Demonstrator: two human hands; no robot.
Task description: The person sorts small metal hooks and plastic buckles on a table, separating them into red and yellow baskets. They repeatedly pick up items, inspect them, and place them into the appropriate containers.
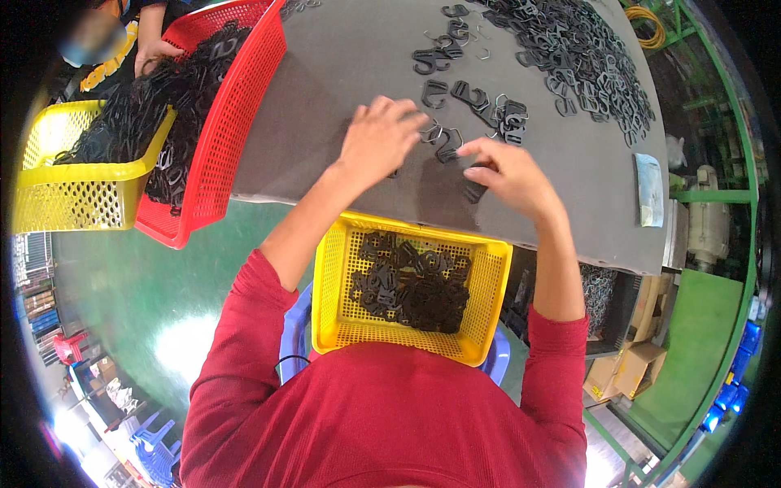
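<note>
My left hand (381,140) is over the grey tabletop, palm down, with its fingers stretched and slightly blurred. Its fingertips come close to a thin metal wire ring (433,132). To the right of it, my right hand (514,179) has index finger and thumb bent toward a black plastic hook (447,153). Another black plastic piece (474,190) shows at the underside of this hand, apparently held in the curled fingers. Beyond the hands lie loose black hooks (470,94) and small wire pieces. Below the table edge, a yellow basket (496,301) contains many black plastic pieces (415,285).
A large heap of black hooks (586,65) covers the table's far right. At left, a red basket (244,106) and a yellow basket (77,203) hold black corded pieces; another person's hand (154,55) reaches in there. A pale blue packet (648,190) lies near the right edge.
</note>
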